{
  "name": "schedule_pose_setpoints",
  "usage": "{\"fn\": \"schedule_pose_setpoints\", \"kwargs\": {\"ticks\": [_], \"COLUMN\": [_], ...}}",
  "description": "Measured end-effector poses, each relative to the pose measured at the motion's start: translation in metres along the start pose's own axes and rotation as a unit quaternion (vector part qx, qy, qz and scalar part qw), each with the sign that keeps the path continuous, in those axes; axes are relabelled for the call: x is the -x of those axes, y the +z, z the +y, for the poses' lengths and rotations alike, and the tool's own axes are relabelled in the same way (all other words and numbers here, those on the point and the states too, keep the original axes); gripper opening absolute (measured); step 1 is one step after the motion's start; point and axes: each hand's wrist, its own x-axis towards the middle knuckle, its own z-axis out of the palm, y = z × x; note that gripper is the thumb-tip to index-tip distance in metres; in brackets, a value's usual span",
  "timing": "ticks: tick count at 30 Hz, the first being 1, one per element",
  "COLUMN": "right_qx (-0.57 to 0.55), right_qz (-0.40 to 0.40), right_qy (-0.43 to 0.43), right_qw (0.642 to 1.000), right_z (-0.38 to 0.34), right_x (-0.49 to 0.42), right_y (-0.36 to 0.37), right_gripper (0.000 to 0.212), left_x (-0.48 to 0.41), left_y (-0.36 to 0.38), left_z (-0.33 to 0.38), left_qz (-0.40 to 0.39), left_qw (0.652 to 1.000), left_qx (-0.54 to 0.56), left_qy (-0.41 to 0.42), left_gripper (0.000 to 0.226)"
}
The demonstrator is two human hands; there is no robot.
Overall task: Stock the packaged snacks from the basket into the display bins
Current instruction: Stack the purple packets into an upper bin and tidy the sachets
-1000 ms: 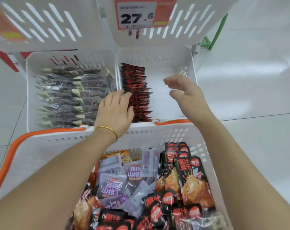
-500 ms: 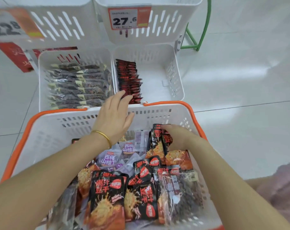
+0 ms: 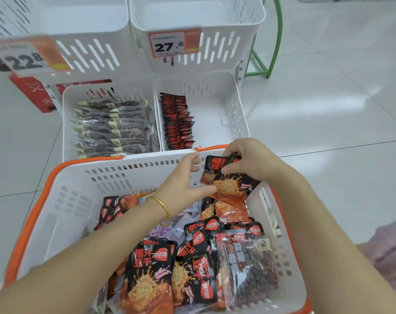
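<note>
Nearest you, black-and-orange snack packs (image 3: 151,279) fill the orange-rimmed basket (image 3: 63,193), your right hand (image 3: 251,162) clutches a bunch of packs (image 3: 228,184) over its far end, your left hand (image 3: 183,184) touches that bunch with loose fingers, the part-filled bin (image 3: 234,109) stands beyond, and the price tags above read 27.6 (image 3: 170,45) and 22.8 (image 3: 27,60).

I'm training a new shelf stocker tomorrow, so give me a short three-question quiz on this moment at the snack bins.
1. True or false: the lower right white slotted plastic bin is packed with packets from wall to wall.
2. What does the right hand grip? A. glossy black-and-orange snack packets B. a purple packet C. the basket's handle
3. Fill in: the orange-edged price tag on the upper right white bin reads ___.
Key: 1 false; 2 A; 3 27.6.
</note>
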Motion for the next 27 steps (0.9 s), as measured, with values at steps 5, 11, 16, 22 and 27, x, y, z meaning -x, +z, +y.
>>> {"fn": "schedule_pose_setpoints", "kwargs": {"ticks": [5,11,16,22,27], "right_qx": [-0.132,-0.293,-0.436,-0.423,-0.286], "right_qz": [0.041,0.113,0.017,0.164,0.281], "right_qy": [-0.039,0.020,0.039,0.045,0.033], "right_qw": [0.990,0.949,0.899,0.890,0.915], "right_z": [-0.029,-0.010,0.002,-0.006,0.007], "right_x": [-0.001,-0.022,-0.045,-0.097,-0.154], "right_y": [-0.012,-0.005,0.005,-0.011,-0.007], "right_gripper": [0.017,0.027,0.034,0.030,0.023], "left_x": [-0.010,-0.033,-0.065,-0.106,-0.125], "left_y": [-0.001,-0.026,-0.046,-0.059,-0.070], "left_z": [0.015,0.010,0.006,-0.011,-0.060], "left_qz": [0.038,0.077,0.091,0.151,0.194], "left_qw": [0.998,0.990,0.990,0.986,0.938], "left_qx": [0.058,0.115,0.105,-0.050,-0.288], "left_qy": [0.001,-0.011,0.017,0.044,-0.014], "left_gripper": [0.071,0.052,0.058,0.079,0.062]}}
